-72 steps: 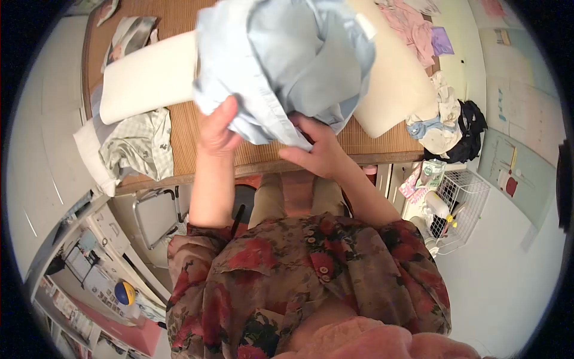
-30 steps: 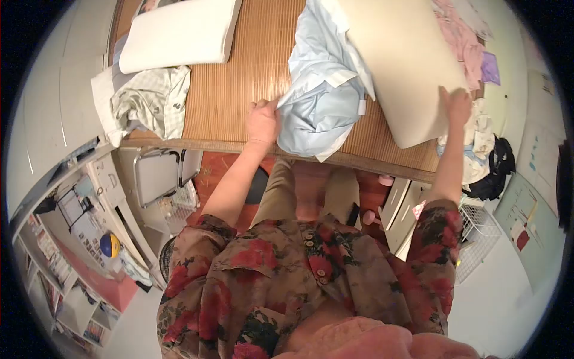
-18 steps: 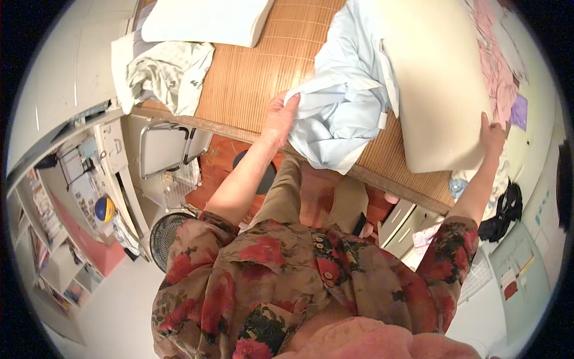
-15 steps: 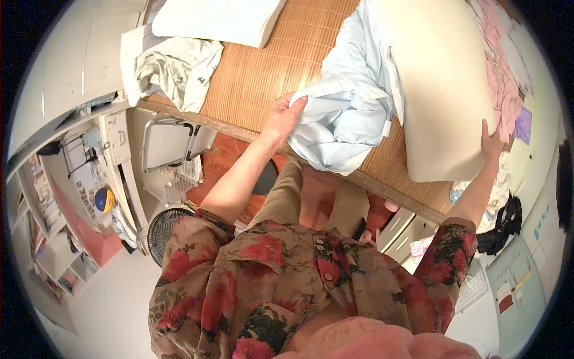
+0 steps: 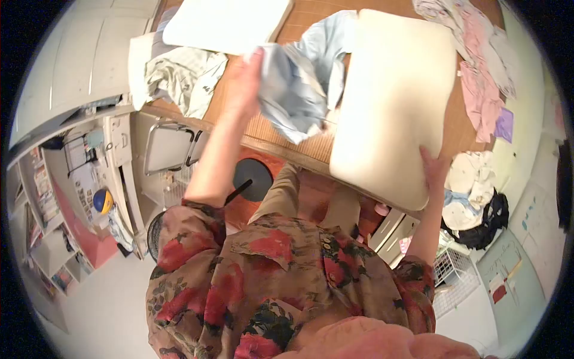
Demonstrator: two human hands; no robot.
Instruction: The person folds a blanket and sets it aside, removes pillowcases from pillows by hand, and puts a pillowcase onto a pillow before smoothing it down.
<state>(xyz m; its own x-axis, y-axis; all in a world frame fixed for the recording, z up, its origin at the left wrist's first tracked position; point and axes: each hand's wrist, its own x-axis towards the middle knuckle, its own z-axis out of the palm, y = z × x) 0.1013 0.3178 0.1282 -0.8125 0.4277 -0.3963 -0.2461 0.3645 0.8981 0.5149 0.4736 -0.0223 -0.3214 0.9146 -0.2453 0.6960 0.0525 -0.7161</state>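
My left hand (image 5: 244, 87) is raised over the bed, closed on the edge of a light blue pillowcase (image 5: 293, 90). The cloth hangs bunched and slightly blurred, and its far end reaches the left side of a bare cream foam pillow (image 5: 394, 90). At the pillow's lower right edge is my right hand (image 5: 435, 170), its thumb along the side and its other fingers partly hidden. The pillow's near end sticks out over the edge of the bamboo mat (image 5: 269, 133).
Another white pillow (image 5: 227, 24) lies at the back left beside a crumpled pale patterned cloth (image 5: 185, 78). Pink clothing (image 5: 478, 78) and a purple packet (image 5: 504, 124) are at the right. A folding chair (image 5: 170, 148) and a round black base (image 5: 254, 179) stand below the bed's edge.
My left hand has lifted the pillowcase up and to the left. The foam pillow has shifted left and toward me, with my right hand moving along at its edge.
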